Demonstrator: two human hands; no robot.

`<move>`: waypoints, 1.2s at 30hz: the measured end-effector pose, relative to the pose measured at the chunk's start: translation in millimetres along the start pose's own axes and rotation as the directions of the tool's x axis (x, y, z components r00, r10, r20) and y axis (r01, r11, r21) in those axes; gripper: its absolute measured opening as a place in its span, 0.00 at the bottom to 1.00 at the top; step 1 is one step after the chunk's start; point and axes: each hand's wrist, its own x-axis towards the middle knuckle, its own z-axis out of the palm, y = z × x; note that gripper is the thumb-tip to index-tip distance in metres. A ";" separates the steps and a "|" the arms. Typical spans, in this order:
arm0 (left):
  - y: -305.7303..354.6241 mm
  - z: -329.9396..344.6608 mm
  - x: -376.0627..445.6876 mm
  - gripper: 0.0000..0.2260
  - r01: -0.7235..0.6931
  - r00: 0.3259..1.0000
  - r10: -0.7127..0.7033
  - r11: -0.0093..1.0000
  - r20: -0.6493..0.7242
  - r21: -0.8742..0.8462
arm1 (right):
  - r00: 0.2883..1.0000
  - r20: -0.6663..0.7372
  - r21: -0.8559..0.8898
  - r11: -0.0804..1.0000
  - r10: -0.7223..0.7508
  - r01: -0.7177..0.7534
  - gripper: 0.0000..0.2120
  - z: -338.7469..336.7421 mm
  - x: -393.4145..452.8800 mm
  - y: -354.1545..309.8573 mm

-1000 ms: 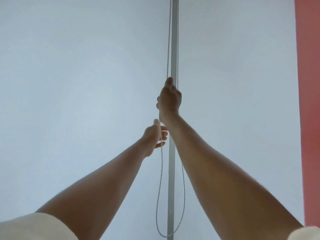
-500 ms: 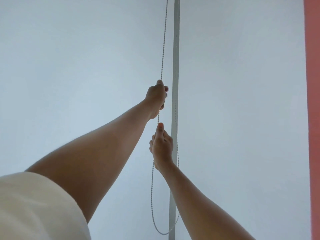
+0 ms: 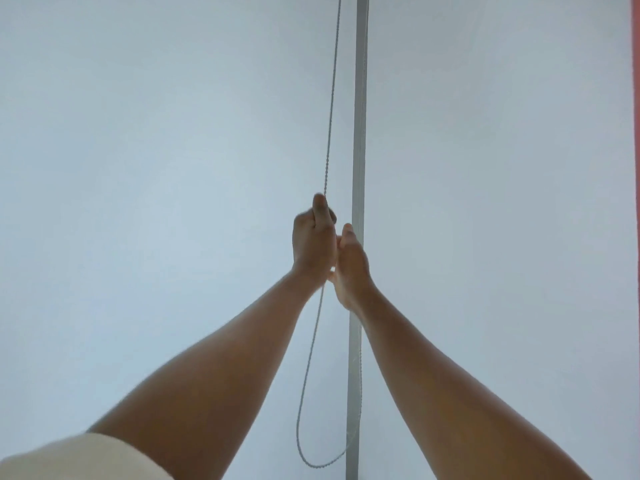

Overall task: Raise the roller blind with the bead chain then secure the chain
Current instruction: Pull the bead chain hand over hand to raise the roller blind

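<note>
A thin bead chain (image 3: 330, 109) hangs in front of the pale roller blind (image 3: 156, 168) and ends low down in a loop (image 3: 311, 459). My left hand (image 3: 313, 240) is raised at mid-frame and shut on the chain's front strand, thumb up. My right hand (image 3: 351, 265) is right beside it, slightly lower and touching it, against the grey vertical bar (image 3: 360, 98). The right hand's fingers are hidden behind the hand, so its hold on the chain cannot be made out. The chain's rear strand runs along the bar.
A second pale blind panel (image 3: 502, 168) fills the area right of the bar. A red wall strip (image 3: 636, 202) runs down the far right edge. A cream sleeve (image 3: 79, 459) shows at the bottom left.
My left hand has pulled the chain down from its higher reach. My right hand has risen from below to sit next to the left hand.
</note>
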 end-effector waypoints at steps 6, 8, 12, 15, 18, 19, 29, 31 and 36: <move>-53.0 -9.8 -42.8 0.25 0.116 0.989 -0.108 0.990 0.106 -0.076 | 1.000 0.018 0.073 0.997 0.008 -0.009 0.23 16.5 17.1 -52.1; -56.4 -10.1 -50.0 0.25 0.142 0.985 -0.134 0.988 0.112 -0.062 | 0.998 0.055 0.078 0.996 0.035 -0.039 0.24 24.1 20.4 -67.9; -49.1 -9.9 -55.9 0.23 0.142 0.981 -0.135 0.989 0.142 -0.038 | 0.992 0.086 0.068 0.993 0.095 -0.101 0.27 32.5 20.6 -85.7; -45.1 -9.3 -55.7 0.24 0.191 0.964 -0.175 0.980 0.198 -0.060 | 0.999 -0.017 0.090 0.996 0.027 -0.026 0.26 34.5 15.9 -83.7; -40.4 -8.4 -51.5 0.25 0.232 0.949 -0.206 0.969 0.240 -0.088 | 0.992 -0.071 0.131 0.985 -0.105 0.114 0.25 37.6 9.9 -77.3; -39.0 -8.9 -48.8 0.25 0.253 0.942 -0.225 0.964 0.248 -0.086 | 0.988 -0.073 0.144 0.979 -0.137 0.146 0.25 38.5 7.2 -76.6; 5.9 -26.6 -5.2 0.24 0.393 0.910 -0.375 0.916 0.174 -0.082 | 0.971 -0.030 0.236 0.943 -0.235 0.236 0.26 42.5 -13.5 -81.0; 20.9 -24.9 -0.2 0.23 0.371 0.921 -0.355 0.925 0.158 -0.084 | 0.969 -0.027 0.224 0.943 -0.247 0.247 0.27 44.1 -17.1 -80.7; 47.7 -21.2 9.1 0.29 0.346 0.928 -0.330 0.935 0.173 -0.074 | 0.962 -0.055 0.129 0.954 -0.267 0.272 0.28 41.0 -25.2 -85.3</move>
